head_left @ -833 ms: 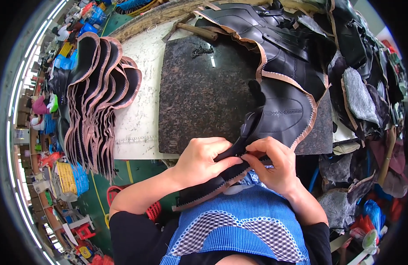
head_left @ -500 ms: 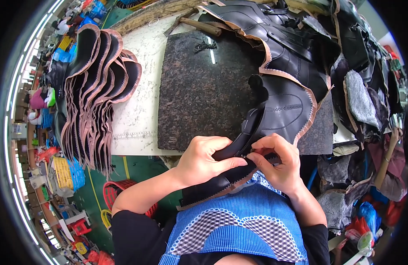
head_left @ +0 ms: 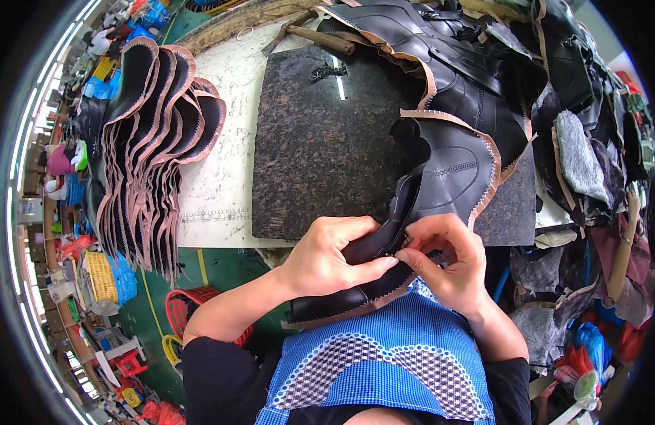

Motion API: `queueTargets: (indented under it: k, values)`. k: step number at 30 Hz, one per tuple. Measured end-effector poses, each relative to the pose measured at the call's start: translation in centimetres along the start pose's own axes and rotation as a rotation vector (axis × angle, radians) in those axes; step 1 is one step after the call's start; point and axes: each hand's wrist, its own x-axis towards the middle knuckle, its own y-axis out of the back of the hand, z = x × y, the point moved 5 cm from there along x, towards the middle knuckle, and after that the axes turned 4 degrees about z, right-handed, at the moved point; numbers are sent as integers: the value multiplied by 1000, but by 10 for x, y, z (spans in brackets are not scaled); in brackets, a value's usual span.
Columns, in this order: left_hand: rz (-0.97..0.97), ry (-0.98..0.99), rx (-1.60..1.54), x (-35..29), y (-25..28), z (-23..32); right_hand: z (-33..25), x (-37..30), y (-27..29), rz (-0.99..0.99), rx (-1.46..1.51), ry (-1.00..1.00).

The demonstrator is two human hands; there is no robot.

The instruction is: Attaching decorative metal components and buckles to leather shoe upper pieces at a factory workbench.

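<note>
A black leather shoe upper [head_left: 451, 170] with a tan, zigzag-stitched edge runs from the stone slab [head_left: 317, 142] down to my apron. My left hand [head_left: 324, 256] grips its folded black band, thumb laid along the near side and fingers curled beneath. At the tip of that thumb, my right hand [head_left: 448, 262] pinches a spot on the upper between thumb and forefinger. Whatever lies in that pinch is too small to make out. The lower part of the upper [head_left: 324, 304] hangs over the table's front edge, against the blue checked apron [head_left: 384, 354].
More black uppers [head_left: 462, 78] lie heaped at the back right. Several tan-edged black pieces [head_left: 161, 127] stand bunched at the left. A wooden-handled tool [head_left: 320, 40] and a black thread tangle [head_left: 329, 73] lie at the back. A red basket [head_left: 182, 308] stands below left.
The far part of the upper has swung slightly left and toward me. Both hands keep nearly the same hold, the right still pinching beside the left thumb.
</note>
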Motion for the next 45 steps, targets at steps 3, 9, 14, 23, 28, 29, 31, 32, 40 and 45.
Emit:
queueTargets:
  k: [3, 9, 14, 23, 28, 29, 31, 32, 40, 45]
  values:
    - [10, 170, -236, -5, -3, -7, 4, -4, 1, 115, 66, -75]
    - [-10, 182, -232, -7, -4, -16, 8, -11, -3, 83, 96, -98]
    - [57, 9, 51, -11, 0, -8, 7, -11, -4, 95, 212, -157]
    - [155, -170, 226, -15, -8, 0, 14, -19, -6, 146, 301, -244]
    - [146, -142, 180, -17, -8, -4, 21, -20, -11, 181, 368, -194]
    - [143, -151, 183, -17, -7, -3, 22, -20, -12, 175, 381, -186]
    - [140, -161, 185, -16, -7, -1, 24, -20, -12, 174, 395, -176]
    - [124, -157, 179, -16, -7, -1, 25, -20, -12, 170, 410, -165]
    - [112, -189, 294, -17, -7, -2, 28, -15, -12, 137, 392, -275]
    - [152, -76, 134, -21, -3, -5, 6, -2, 0, 4, 8, 63]
